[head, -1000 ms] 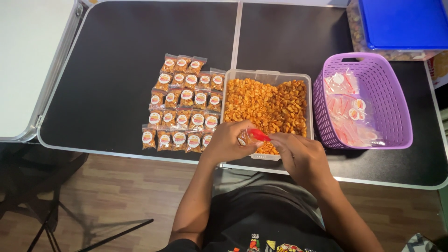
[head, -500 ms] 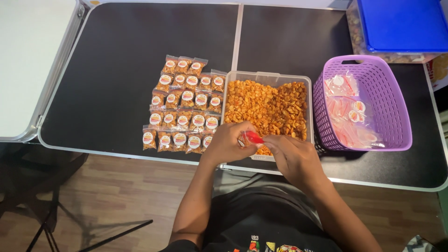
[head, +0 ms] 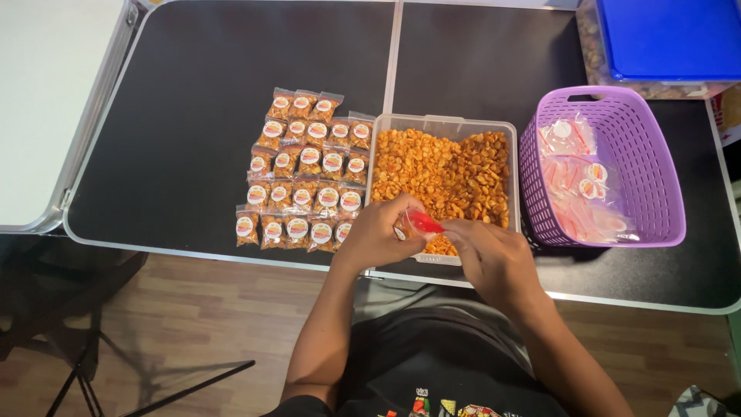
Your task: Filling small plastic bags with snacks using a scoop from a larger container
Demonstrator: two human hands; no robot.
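Your left hand (head: 378, 232) pinches a small clear plastic pouch (head: 403, 228) while your right hand (head: 494, 255) grips a red plastic scoop (head: 425, 223) at its mouth, over the clear tub of orange snacks (head: 444, 174), between rows of filled packets (head: 305, 174) and a purple basket (head: 610, 166) on the black bench (head: 193, 93).

A home snack-packing spot: folding table (head: 193, 93), rows of filled packets (head: 305, 174), wooden floor (head: 193, 309)

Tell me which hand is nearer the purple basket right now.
Right. The right hand sits at the snack tub's near edge, just left of the purple basket. The left hand is farther left, beside the filled packets.
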